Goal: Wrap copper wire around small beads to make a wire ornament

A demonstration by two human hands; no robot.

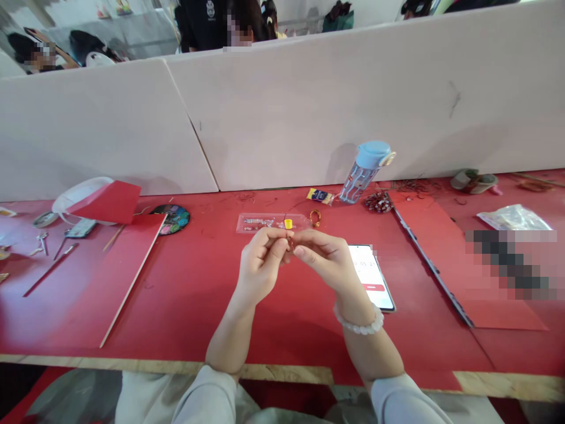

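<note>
Near the middle of the red table [189, 294], my left hand [262, 265] and my right hand [326, 259] meet at the fingertips. Between them they pinch a small dark red piece [289, 240], partly covered by the fingers; its exact shape is too small to tell. Just behind the hands lies a clear plastic tray [242, 224] with small beads in it. A small yellow item [288, 224] is at the tray, above my fingertips. To its right is a gold-and-red ring-shaped piece [315, 218]. A white beaded bracelet circles my right wrist.
A phone [373, 277] lies beside my right forearm. Behind stand a blue-lidded bottle [364, 171] and a snack packet [320, 196]. Red boards [128, 259] flank both sides, with a dark round palette [176, 219] at left. A pale partition [309, 118] runs behind; people are beyond it.
</note>
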